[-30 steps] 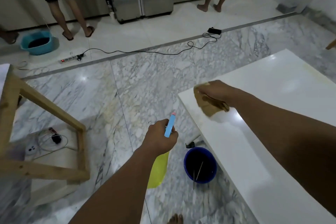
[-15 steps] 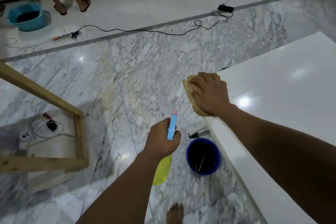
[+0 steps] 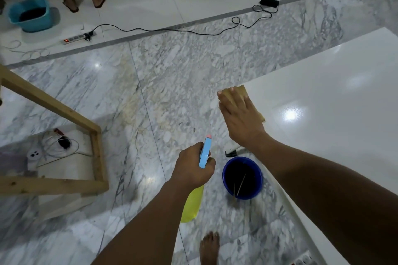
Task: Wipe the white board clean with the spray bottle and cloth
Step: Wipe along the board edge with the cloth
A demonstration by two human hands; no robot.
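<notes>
Moved since a second ago: right hand (image 3: 241, 118) with the cloth (image 3: 257, 112), from a bunched grip a little inside the white board (image 3: 323, 114) to a flat press at its near-left corner, fingers now pointing away. Right hand spread open, palm down, fingers close together, cloth pressed flat under it and showing only at the fingertips and along the right side of the palm. Forearm stretched forward over the left edge of the board, wrist nearly straight. Left hand (image 3: 193, 168) closed around the neck of the spray bottle (image 3: 204, 153), held over the floor beside the board, blue nozzle up and pointing forward, yellow body hanging below the fist. Cloth probably soft and thin, likely to fold or slip on such a glossy surface, so best kept under a wide flat palm. Bottle probably light plastic, easy to hold at the neck with a finger on the trigger. Blue bucket (image 3: 242, 178) on the floor near the left edge of the board.
</notes>
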